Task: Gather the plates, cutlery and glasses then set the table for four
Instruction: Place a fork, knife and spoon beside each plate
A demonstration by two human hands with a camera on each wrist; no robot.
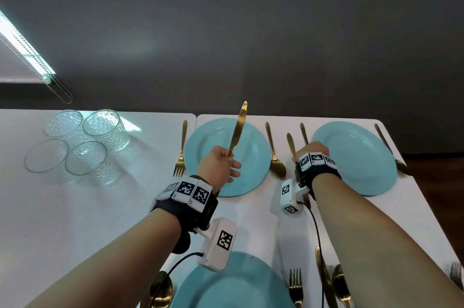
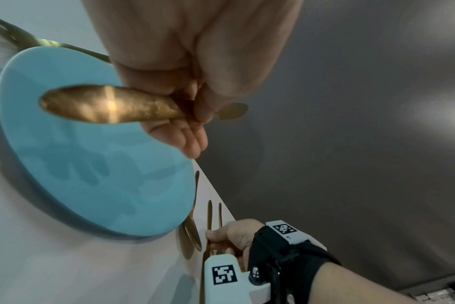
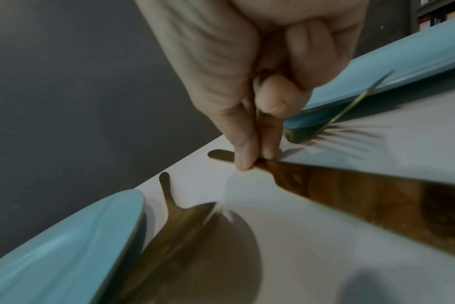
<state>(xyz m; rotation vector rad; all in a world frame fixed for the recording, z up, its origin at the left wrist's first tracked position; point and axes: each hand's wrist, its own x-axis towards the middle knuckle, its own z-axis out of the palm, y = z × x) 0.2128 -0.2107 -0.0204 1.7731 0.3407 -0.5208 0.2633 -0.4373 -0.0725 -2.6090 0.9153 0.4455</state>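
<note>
My left hand (image 1: 229,162) grips a gold knife (image 1: 237,129) by its handle and holds it upright above the far-left blue plate (image 1: 253,154). The wrist view shows the same knife (image 2: 109,107) in that hand's curled fingers. My right hand (image 1: 312,150) is down on the white table (image 1: 75,219) between the two far plates. Its thumb and fingers (image 3: 244,156) pinch a second gold knife (image 3: 338,189) that lies flat. A gold spoon (image 1: 276,167) lies beside it, and a fork (image 1: 179,157) lies left of the far-left plate.
Several clear glasses (image 1: 75,147) stand grouped at the left. The far-right plate (image 1: 354,157) has a knife (image 1: 389,149) on its right side, close to the table's edge. A near plate (image 1: 231,282) has a fork (image 1: 296,287), knife (image 1: 324,280) and spoon (image 1: 340,285) to its right.
</note>
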